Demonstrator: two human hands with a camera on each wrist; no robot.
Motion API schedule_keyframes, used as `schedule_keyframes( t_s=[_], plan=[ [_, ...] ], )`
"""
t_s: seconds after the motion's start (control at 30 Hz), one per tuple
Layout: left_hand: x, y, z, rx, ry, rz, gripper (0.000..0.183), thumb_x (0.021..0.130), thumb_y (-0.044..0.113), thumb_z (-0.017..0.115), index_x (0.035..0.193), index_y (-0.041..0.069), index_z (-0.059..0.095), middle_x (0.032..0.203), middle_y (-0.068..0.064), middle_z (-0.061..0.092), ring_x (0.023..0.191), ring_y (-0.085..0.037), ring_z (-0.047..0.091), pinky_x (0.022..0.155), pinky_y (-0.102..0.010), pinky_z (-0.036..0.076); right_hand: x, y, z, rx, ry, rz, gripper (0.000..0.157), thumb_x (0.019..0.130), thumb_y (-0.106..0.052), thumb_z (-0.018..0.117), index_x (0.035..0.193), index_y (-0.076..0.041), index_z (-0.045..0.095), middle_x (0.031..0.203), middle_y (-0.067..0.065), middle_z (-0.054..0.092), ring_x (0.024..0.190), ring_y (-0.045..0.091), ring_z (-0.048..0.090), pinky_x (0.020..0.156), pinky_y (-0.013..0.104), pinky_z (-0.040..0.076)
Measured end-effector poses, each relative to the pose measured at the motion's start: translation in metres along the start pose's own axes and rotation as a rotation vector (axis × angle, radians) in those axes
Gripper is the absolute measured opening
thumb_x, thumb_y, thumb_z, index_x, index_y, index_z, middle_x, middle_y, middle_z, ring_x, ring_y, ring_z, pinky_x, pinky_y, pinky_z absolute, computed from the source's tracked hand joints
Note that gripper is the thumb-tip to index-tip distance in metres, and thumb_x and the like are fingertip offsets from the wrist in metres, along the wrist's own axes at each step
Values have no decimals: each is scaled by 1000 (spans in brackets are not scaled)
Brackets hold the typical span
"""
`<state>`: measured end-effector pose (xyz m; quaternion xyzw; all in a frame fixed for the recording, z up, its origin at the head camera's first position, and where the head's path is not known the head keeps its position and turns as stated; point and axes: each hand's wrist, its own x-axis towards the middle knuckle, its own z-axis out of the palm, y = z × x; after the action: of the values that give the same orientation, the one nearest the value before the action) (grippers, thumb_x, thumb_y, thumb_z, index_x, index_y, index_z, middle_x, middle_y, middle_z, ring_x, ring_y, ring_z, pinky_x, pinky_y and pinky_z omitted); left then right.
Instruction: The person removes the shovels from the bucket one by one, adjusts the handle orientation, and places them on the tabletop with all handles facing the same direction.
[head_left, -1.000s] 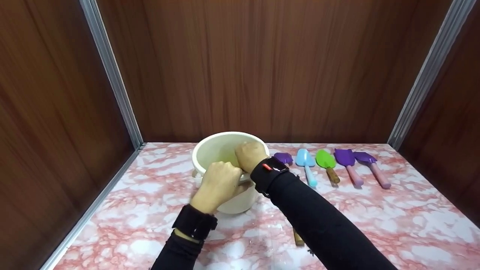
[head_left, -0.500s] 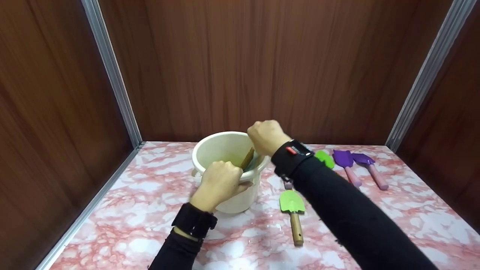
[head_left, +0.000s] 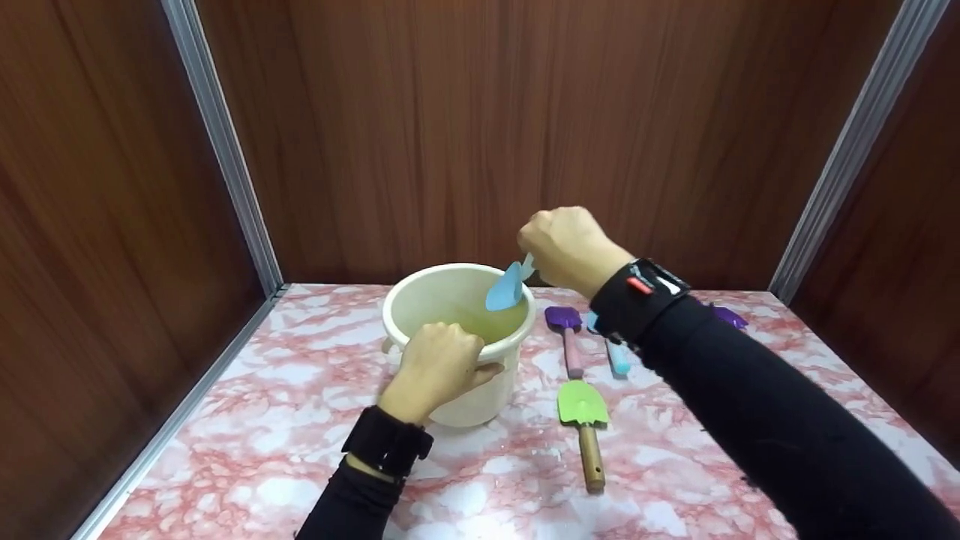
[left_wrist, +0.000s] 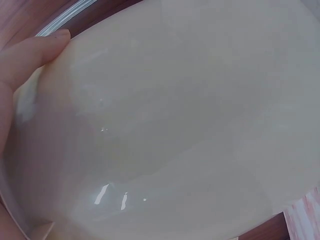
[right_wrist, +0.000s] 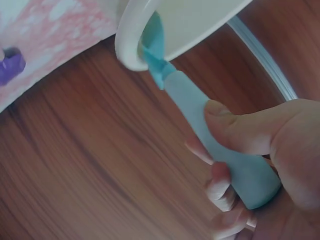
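Higher than before, our right hand (head_left: 570,247) curls its fingers fully round a light-blue, curved-bladed, plastic-looking trowel (head_left: 502,292), blade below them within the round cream plastic bucket (head_left: 480,401) our left hand (head_left: 441,358) grips, so we best guide it gently, clear of the rim.

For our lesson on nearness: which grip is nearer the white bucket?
Left. The left grip holds the bucket at its near side; the right grip is apart from it, above and rightward, holding a blue trowel.
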<state>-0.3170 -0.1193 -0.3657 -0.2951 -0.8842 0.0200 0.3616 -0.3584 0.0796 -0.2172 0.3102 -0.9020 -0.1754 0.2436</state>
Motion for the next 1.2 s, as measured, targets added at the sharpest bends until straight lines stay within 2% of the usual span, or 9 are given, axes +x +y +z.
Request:
schedule_keyframes(
  t_s=[0.1,0.27,0.37,0.63,0.73,0.87,1.0,1.13,1.2],
  plan=[
    [-1,-1,0,7,0,2,53,83,57,87,58,18,61,52,5,47,46,-17,50,45,-39,47,-7,5,-3,-8,6,3,23,80,2,75,68,-12,60,71,7,66,61,24,60,59,46,59],
    [-1,-1,0,3,3,2,51,81,57,88,59,18,63,52,4,51,48,-21,57,46,-41,48,-27,7,0,-65,28,-3,29,81,9,67,65,-12,55,61,3,55,54,19,50,52,43,56],
    [-1,-1,0,4,10,5,51,80,57,88,59,18,63,52,4,51,48,-21,57,45,-41,47,-41,5,3,-95,36,2,26,82,9,65,68,-10,55,60,4,56,53,21,55,50,43,54],
    [0,-3,-1,9,2,16,56,83,57,86,56,18,56,53,6,36,46,-17,45,44,-38,45,-87,-3,18,-87,-116,14,17,95,-4,64,80,-4,55,64,7,52,55,24,61,47,41,54],
    [0,-4,-1,13,7,19,57,84,57,85,56,18,55,54,7,35,47,-17,42,44,-38,44,-103,-4,31,-68,-62,10,16,93,-1,66,79,-3,57,65,7,52,56,23,60,46,39,53],
    [-1,-5,0,13,8,15,58,84,58,85,55,18,54,54,7,34,46,-16,41,43,-38,43,-122,0,42,53,40,63,21,86,6,65,71,-6,57,61,4,50,53,21,56,44,39,51],
    [-1,-5,0,6,3,11,57,84,57,85,56,18,55,53,7,34,46,-17,43,42,-38,43,-142,9,47,229,61,153,24,86,5,66,70,-7,53,61,4,48,53,21,51,45,42,49],
    [-1,-5,0,8,3,11,56,85,57,84,56,17,56,53,6,37,46,-18,43,43,-38,44,-164,15,57,355,8,232,22,81,6,68,70,-7,54,59,2,46,51,20,47,43,39,43],
    [-1,-4,1,13,6,14,56,85,57,84,56,17,57,52,6,39,46,-18,44,44,-39,45,-175,16,65,397,-40,261,14,80,6,69,76,-4,59,59,2,49,53,20,49,43,37,44]
  ],
)
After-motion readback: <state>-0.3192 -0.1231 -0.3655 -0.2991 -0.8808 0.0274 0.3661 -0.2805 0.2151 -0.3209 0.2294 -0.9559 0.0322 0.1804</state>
